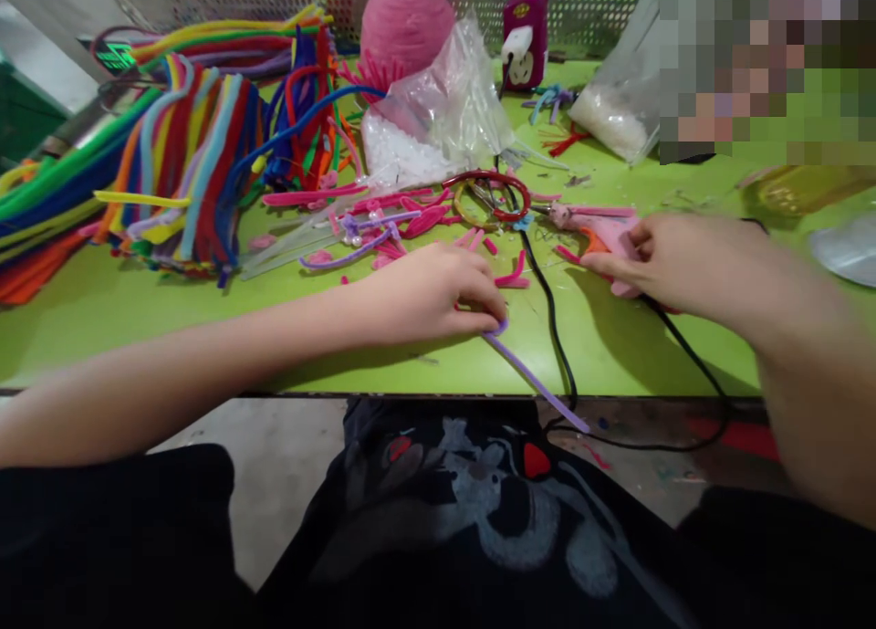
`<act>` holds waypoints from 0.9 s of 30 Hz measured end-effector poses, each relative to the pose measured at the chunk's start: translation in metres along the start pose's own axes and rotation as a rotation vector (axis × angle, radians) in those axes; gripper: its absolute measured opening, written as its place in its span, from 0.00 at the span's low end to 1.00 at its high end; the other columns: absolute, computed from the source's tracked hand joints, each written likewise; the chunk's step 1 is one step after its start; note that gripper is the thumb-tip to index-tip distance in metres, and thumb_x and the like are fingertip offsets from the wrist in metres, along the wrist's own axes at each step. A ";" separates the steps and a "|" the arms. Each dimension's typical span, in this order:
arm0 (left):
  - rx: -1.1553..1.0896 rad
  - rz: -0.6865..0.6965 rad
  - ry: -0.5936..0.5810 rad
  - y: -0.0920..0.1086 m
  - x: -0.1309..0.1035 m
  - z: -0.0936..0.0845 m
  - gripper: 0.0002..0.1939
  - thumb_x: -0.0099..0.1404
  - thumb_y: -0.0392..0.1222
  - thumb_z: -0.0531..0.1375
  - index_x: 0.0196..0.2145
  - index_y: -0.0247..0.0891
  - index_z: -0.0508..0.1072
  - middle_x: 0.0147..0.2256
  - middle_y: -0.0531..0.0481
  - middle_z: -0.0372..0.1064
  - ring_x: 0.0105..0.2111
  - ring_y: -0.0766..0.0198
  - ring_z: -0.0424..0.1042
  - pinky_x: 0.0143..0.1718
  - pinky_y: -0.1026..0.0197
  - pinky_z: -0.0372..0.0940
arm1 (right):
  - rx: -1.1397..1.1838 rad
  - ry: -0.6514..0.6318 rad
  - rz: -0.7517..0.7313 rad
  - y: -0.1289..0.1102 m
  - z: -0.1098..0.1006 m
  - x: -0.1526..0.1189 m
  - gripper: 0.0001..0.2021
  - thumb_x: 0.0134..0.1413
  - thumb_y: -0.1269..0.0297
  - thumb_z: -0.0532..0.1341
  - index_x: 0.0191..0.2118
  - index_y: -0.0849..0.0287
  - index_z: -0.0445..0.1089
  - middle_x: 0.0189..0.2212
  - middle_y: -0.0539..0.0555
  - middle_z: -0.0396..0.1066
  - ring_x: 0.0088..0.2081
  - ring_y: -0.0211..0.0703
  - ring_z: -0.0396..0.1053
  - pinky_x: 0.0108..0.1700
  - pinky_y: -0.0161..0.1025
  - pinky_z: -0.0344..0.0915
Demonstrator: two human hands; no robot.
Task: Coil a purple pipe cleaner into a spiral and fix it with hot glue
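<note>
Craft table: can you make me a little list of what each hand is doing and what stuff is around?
left hand: fingertips pressed on one end of the purple pipe cleaner, which runs off the table edge
right hand: closed on a pink tool with a black cord
table: green
far left: pile of coloured pipe cleaners
middle: pink cut pieces, red-handled scissors
back: pink ball, plastic bags
</note>
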State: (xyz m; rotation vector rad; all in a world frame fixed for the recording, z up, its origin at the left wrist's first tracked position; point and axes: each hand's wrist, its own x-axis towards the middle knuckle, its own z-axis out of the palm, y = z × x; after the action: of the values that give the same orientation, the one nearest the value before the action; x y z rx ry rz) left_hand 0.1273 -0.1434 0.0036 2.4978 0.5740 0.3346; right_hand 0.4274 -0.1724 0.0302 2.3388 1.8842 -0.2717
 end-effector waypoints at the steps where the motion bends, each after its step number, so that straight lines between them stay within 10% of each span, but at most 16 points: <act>1: 0.012 -0.002 -0.003 0.000 0.000 0.001 0.08 0.72 0.40 0.66 0.39 0.45 0.87 0.41 0.50 0.84 0.40 0.60 0.80 0.50 0.57 0.72 | -0.017 -0.039 0.004 0.002 0.003 0.004 0.29 0.61 0.30 0.63 0.26 0.53 0.70 0.23 0.56 0.75 0.21 0.48 0.64 0.30 0.47 0.54; 10: -0.042 0.013 0.000 -0.004 -0.003 -0.006 0.07 0.72 0.41 0.66 0.41 0.46 0.87 0.39 0.53 0.85 0.38 0.64 0.82 0.47 0.60 0.73 | 0.337 0.109 0.144 0.028 -0.004 0.001 0.04 0.56 0.63 0.68 0.37 0.53 0.76 0.29 0.54 0.80 0.30 0.47 0.74 0.36 0.46 0.64; 18: -0.472 -0.245 0.405 -0.009 -0.002 -0.017 0.10 0.67 0.45 0.72 0.44 0.40 0.86 0.40 0.48 0.86 0.38 0.61 0.84 0.42 0.60 0.79 | 0.895 0.225 -0.200 0.018 -0.020 -0.008 0.05 0.47 0.73 0.66 0.31 0.57 0.76 0.27 0.58 0.76 0.25 0.39 0.67 0.25 0.41 0.55; 22: -0.722 -0.264 0.607 -0.020 -0.001 -0.015 0.15 0.62 0.50 0.77 0.43 0.42 0.86 0.40 0.50 0.85 0.38 0.62 0.85 0.42 0.61 0.81 | 1.190 0.229 -0.588 -0.008 -0.023 -0.009 0.06 0.51 0.68 0.70 0.37 0.57 0.81 0.28 0.54 0.75 0.21 0.35 0.62 0.19 0.38 0.49; 27: -0.914 -0.286 0.699 -0.023 -0.001 -0.012 0.18 0.61 0.56 0.78 0.41 0.43 0.85 0.38 0.52 0.84 0.36 0.63 0.85 0.35 0.65 0.80 | 1.239 0.313 -0.611 -0.023 0.003 -0.010 0.24 0.59 0.35 0.72 0.37 0.54 0.83 0.32 0.54 0.76 0.23 0.33 0.63 0.18 0.35 0.56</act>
State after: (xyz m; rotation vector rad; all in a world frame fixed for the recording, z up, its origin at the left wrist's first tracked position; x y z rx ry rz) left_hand 0.1146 -0.1207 0.0007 1.3646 0.7951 1.0872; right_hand 0.4026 -0.1774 0.0295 2.2526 3.1668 -1.6080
